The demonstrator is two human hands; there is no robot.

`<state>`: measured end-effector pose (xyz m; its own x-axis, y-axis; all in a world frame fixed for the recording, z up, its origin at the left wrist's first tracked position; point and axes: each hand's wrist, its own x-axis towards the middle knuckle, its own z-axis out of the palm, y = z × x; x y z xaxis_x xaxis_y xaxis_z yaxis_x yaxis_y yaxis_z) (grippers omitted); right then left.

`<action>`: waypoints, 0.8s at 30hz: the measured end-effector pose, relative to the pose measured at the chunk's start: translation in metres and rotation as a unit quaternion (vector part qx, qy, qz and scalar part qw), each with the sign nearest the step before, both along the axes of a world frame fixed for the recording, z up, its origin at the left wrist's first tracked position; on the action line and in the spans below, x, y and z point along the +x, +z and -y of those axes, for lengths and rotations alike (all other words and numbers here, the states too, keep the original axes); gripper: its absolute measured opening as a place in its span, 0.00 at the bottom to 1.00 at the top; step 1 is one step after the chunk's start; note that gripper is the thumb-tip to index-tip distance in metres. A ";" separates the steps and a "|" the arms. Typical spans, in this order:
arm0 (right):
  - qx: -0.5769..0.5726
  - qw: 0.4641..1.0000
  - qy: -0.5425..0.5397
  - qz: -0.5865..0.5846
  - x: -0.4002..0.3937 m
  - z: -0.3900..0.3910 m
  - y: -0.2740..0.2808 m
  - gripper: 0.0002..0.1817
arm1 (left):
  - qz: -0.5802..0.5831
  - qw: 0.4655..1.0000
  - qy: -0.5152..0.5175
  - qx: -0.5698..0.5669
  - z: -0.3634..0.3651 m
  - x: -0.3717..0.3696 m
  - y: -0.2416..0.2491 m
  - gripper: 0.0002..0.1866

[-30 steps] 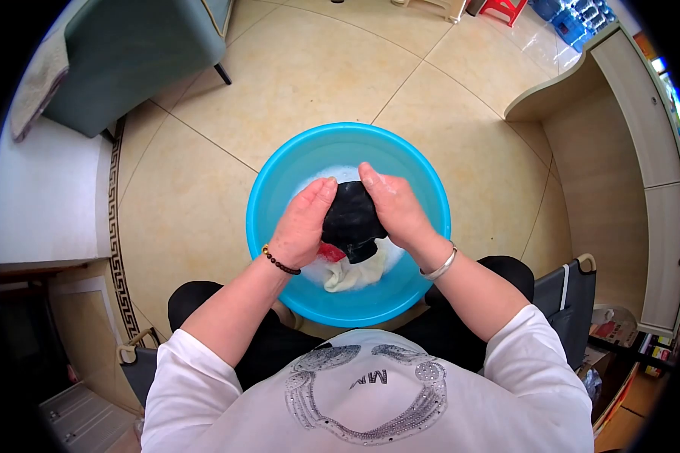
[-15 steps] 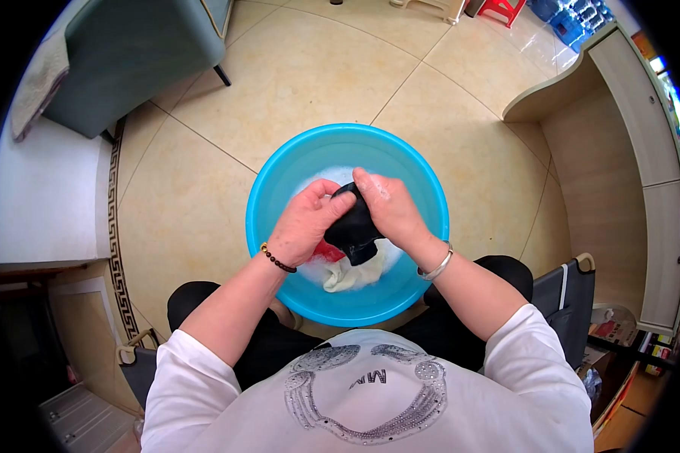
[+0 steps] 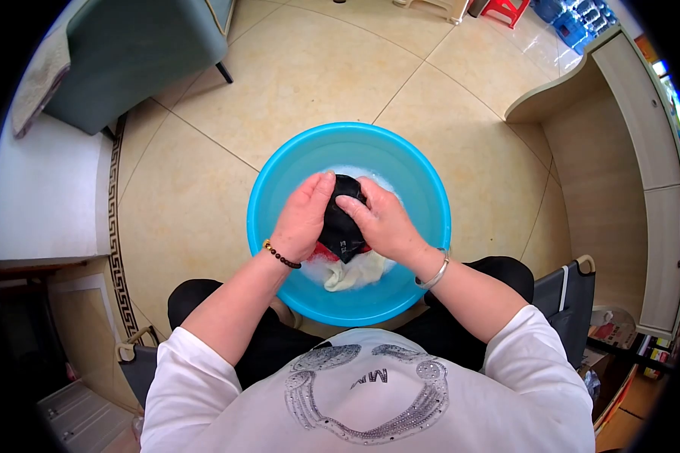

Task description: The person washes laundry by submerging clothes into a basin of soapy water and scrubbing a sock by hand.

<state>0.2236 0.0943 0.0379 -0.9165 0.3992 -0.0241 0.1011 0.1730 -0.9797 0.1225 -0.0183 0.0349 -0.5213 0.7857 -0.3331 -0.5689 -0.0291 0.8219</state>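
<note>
Over a round blue basin (image 3: pixel 443 219), I hold a wet black sock (image 3: pixel 340 235) with small pale lettering near its lower end. My left hand (image 3: pixel 302 215) grips its left side, fingers closed along the fabric. From the right, my right hand (image 3: pixel 389 226) pinches the sock, its thumb laid across the front and the other fingers partly hidden behind. Below the sock lie a red cloth (image 3: pixel 322 253), mostly covered, and a cream-white cloth (image 3: pixel 347 275) in sudsy water. White foam (image 3: pixel 355 172) shows beyond my hands.
The basin stands on a tiled floor (image 3: pixel 196 181) between my knees. A grey-green chair (image 3: pixel 140 60) is at the upper left. To the right is a wooden cabinet (image 3: pixel 601 151). A red stool (image 3: pixel 505 10) and blue water bottles (image 3: pixel 570 26) are at the far right.
My right hand has shifted lower, its thumb now across the front of the sock. My left hand has turned more upright along the left edge. The sock hangs straighter, its lettering showing.
</note>
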 end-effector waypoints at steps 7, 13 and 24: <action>0.014 0.999 -0.031 0.004 -0.002 -0.003 0.000 0.19 | -0.123 0.991 -0.031 -0.041 0.000 0.002 -0.006 0.23; -0.163 0.981 -0.057 0.083 -0.004 -0.013 -0.007 0.33 | -0.023 0.999 -0.036 -0.029 0.000 0.005 0.003 0.22; -0.258 0.961 0.004 0.098 -0.001 -0.012 0.004 0.28 | -0.453 0.879 -0.059 -0.141 0.002 0.000 0.000 0.11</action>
